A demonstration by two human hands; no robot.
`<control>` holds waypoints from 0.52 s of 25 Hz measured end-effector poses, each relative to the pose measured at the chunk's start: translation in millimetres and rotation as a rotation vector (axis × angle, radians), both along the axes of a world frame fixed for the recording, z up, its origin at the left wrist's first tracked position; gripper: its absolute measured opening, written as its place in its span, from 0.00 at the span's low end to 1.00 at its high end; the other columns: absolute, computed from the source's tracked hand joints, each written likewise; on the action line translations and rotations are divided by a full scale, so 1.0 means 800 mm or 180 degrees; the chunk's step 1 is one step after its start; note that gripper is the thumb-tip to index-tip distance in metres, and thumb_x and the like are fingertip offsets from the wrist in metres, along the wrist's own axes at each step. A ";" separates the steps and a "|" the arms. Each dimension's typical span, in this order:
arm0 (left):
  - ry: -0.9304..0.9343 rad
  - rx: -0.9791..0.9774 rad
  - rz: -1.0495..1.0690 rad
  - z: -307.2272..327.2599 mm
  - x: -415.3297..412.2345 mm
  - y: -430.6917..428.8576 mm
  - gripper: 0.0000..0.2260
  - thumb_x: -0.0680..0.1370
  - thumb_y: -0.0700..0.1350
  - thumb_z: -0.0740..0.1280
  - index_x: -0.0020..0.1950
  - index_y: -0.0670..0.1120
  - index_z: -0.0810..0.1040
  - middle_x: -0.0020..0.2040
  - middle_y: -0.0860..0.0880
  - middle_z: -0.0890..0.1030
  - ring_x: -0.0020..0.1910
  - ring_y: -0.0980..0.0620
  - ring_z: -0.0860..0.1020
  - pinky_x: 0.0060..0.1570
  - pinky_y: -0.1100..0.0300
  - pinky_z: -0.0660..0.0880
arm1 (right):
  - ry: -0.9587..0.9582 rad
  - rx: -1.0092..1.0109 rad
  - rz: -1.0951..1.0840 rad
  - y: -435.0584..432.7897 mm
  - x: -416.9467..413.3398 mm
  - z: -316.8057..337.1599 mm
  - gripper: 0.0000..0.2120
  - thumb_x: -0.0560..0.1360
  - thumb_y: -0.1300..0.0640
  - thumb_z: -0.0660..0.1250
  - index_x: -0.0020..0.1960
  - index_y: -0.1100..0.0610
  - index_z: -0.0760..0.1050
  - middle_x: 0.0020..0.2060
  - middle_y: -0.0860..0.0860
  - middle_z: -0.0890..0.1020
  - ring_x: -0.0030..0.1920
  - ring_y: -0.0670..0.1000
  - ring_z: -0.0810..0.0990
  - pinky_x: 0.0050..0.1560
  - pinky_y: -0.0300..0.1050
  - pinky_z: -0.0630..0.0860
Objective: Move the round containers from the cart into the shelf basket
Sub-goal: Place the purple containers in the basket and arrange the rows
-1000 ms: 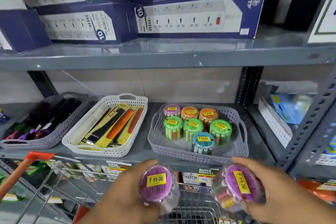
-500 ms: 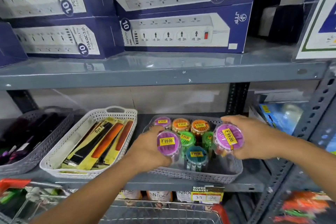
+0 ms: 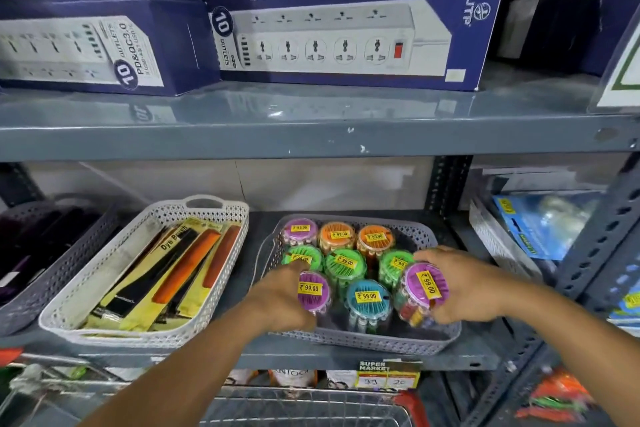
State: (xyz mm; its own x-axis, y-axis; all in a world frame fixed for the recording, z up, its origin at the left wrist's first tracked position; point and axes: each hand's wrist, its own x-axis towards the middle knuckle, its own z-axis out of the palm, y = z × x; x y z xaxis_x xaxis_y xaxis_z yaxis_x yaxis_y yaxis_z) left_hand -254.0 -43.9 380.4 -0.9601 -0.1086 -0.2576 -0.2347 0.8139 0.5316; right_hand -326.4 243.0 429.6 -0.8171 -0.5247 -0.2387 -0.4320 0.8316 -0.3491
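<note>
A grey perforated shelf basket holds several round containers with purple, orange, green and blue lids, each with a yellow price sticker. My left hand grips a purple-lidded container down inside the basket's front left, next to the blue-lidded one. My right hand holds a second purple-lidded container, tilted, at the basket's front right. The wire cart shows at the bottom edge, below the shelf.
A white basket of dye brushes and combs sits left of the grey one, with a dark grey basket farther left. Blue power-strip boxes fill the shelf above. A metal upright stands to the right.
Both hands rose from over the cart to the shelf and lowered their purple-lidded containers into the grey basket's front row. The view moved closer to the shelf.
</note>
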 end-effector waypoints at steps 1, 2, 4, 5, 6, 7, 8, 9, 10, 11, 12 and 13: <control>-0.0006 -0.0032 -0.0015 -0.001 -0.002 0.002 0.48 0.61 0.43 0.79 0.77 0.50 0.60 0.69 0.49 0.74 0.62 0.47 0.76 0.56 0.56 0.79 | -0.0037 0.0048 0.0029 -0.001 -0.001 0.002 0.48 0.62 0.51 0.77 0.76 0.50 0.55 0.71 0.48 0.64 0.66 0.48 0.67 0.65 0.41 0.67; -0.0007 -0.0077 -0.0033 -0.001 -0.002 0.003 0.49 0.61 0.42 0.79 0.78 0.50 0.59 0.71 0.49 0.71 0.65 0.47 0.74 0.60 0.55 0.77 | -0.0059 0.0108 0.0054 -0.003 -0.001 0.004 0.48 0.62 0.52 0.77 0.76 0.50 0.55 0.71 0.48 0.63 0.66 0.48 0.67 0.65 0.41 0.68; -0.0038 -0.0130 -0.0051 -0.004 -0.004 0.002 0.48 0.61 0.44 0.79 0.78 0.50 0.60 0.72 0.49 0.69 0.67 0.47 0.73 0.63 0.55 0.75 | -0.0093 0.0241 0.0092 -0.006 -0.001 0.008 0.48 0.62 0.53 0.77 0.75 0.49 0.56 0.68 0.48 0.62 0.65 0.49 0.67 0.64 0.41 0.69; -0.0071 -0.0097 -0.0037 -0.006 -0.005 -0.001 0.48 0.60 0.45 0.79 0.77 0.51 0.61 0.70 0.49 0.70 0.65 0.47 0.74 0.61 0.56 0.77 | -0.0107 0.0289 0.0132 -0.007 -0.003 0.009 0.47 0.61 0.53 0.77 0.75 0.49 0.57 0.65 0.47 0.63 0.63 0.49 0.68 0.62 0.41 0.70; -0.0112 -0.0011 -0.0011 -0.007 -0.006 -0.004 0.47 0.60 0.46 0.79 0.76 0.52 0.63 0.68 0.50 0.72 0.63 0.48 0.76 0.58 0.56 0.78 | -0.0117 0.0341 0.0186 -0.008 -0.004 0.010 0.47 0.60 0.53 0.77 0.74 0.49 0.59 0.62 0.47 0.63 0.61 0.49 0.69 0.60 0.41 0.72; -0.0146 0.0083 0.0014 -0.008 -0.006 -0.006 0.46 0.60 0.46 0.79 0.76 0.52 0.64 0.66 0.50 0.73 0.61 0.49 0.76 0.57 0.56 0.79 | -0.0121 0.0413 0.0257 -0.008 -0.006 0.010 0.46 0.60 0.53 0.78 0.73 0.48 0.60 0.59 0.46 0.63 0.59 0.49 0.69 0.57 0.40 0.72; -0.0171 0.0171 0.0031 -0.008 -0.006 -0.007 0.44 0.61 0.45 0.79 0.75 0.52 0.65 0.64 0.51 0.74 0.59 0.49 0.77 0.57 0.55 0.79 | -0.0121 0.0507 0.0338 -0.009 -0.008 0.010 0.45 0.60 0.54 0.78 0.73 0.48 0.60 0.58 0.46 0.63 0.58 0.49 0.69 0.55 0.39 0.72; -0.0194 0.0229 0.0046 -0.007 -0.007 -0.008 0.43 0.62 0.43 0.79 0.75 0.51 0.66 0.62 0.51 0.75 0.58 0.50 0.77 0.57 0.55 0.79 | -0.0123 0.0600 0.0407 -0.009 -0.010 0.009 0.46 0.60 0.54 0.78 0.73 0.48 0.60 0.58 0.45 0.63 0.58 0.48 0.69 0.54 0.38 0.72; -0.0212 0.0268 0.0053 -0.007 -0.007 -0.009 0.43 0.63 0.42 0.79 0.75 0.51 0.65 0.62 0.51 0.76 0.58 0.50 0.78 0.57 0.55 0.79 | -0.0136 0.0677 0.0453 -0.009 -0.011 0.006 0.46 0.61 0.55 0.78 0.74 0.48 0.59 0.58 0.45 0.63 0.59 0.48 0.69 0.53 0.38 0.71; -0.0236 0.0303 0.0054 -0.007 -0.008 -0.009 0.43 0.63 0.42 0.79 0.76 0.51 0.64 0.64 0.50 0.76 0.58 0.50 0.78 0.58 0.54 0.79 | -0.0156 0.0720 0.0474 -0.009 -0.012 0.003 0.47 0.61 0.56 0.78 0.74 0.48 0.58 0.59 0.45 0.63 0.59 0.48 0.68 0.54 0.38 0.72; -0.0263 0.0348 0.0064 -0.007 -0.008 -0.010 0.45 0.63 0.42 0.79 0.76 0.51 0.63 0.67 0.49 0.76 0.60 0.49 0.78 0.59 0.53 0.79 | -0.0176 0.0737 0.0487 -0.009 -0.013 0.000 0.47 0.62 0.57 0.78 0.74 0.48 0.57 0.61 0.45 0.63 0.60 0.49 0.68 0.56 0.39 0.72; -0.0282 0.0393 0.0067 -0.008 -0.009 -0.010 0.46 0.63 0.42 0.79 0.77 0.51 0.62 0.69 0.48 0.74 0.61 0.48 0.77 0.60 0.52 0.79 | -0.0195 0.0749 0.0495 -0.009 -0.014 -0.004 0.47 0.62 0.57 0.78 0.74 0.48 0.58 0.62 0.46 0.63 0.62 0.49 0.68 0.59 0.40 0.72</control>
